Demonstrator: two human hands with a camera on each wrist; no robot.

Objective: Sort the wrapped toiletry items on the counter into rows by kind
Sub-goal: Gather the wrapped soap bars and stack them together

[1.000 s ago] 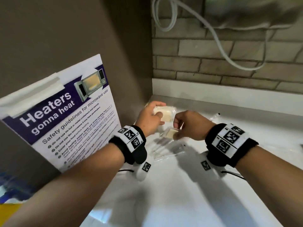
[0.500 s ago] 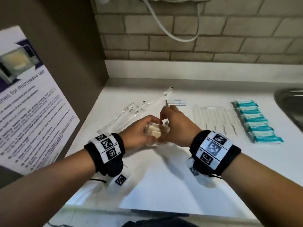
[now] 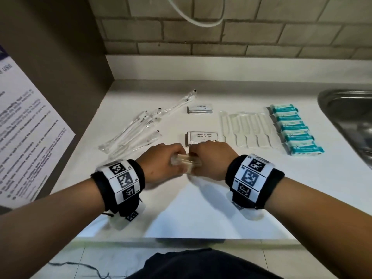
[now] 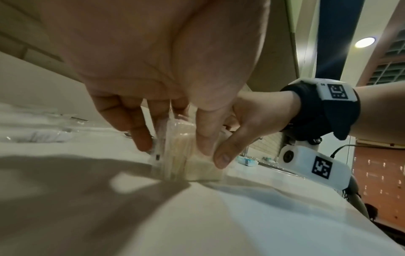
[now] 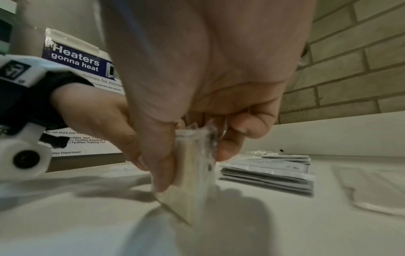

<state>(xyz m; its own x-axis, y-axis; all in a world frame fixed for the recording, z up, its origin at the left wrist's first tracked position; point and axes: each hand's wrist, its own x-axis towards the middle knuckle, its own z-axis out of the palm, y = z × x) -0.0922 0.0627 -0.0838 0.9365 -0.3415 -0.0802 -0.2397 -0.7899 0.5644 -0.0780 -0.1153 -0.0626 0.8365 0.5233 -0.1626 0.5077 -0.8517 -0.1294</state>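
Observation:
Both hands hold one small stack of cream packets in clear wrap (image 3: 186,163) on edge against the white counter (image 3: 201,208), just in front of the shampoo sachets. My left hand (image 3: 163,165) pinches the stack's left end; thumb and fingers press its sides in the left wrist view, where the packets (image 4: 192,161) touch the counter. My right hand (image 3: 209,159) pinches the right end, and in its wrist view the thumb lies along the packets (image 5: 192,175). The fingertips are hidden in the head view.
Wrapped toothbrushes (image 3: 138,131) lie slanted at the left, toothpaste sachets (image 3: 200,108) behind, and shampoo sachets (image 3: 203,135) just past my hands. To the right lie a row of white combs (image 3: 248,129) and a row of teal packs (image 3: 296,130). A steel sink (image 3: 350,117) is far right, a poster (image 3: 26,127) far left.
My hands have carried the cream packets from the back left corner to the front middle of the counter and brought them together into one stack set down on edge.

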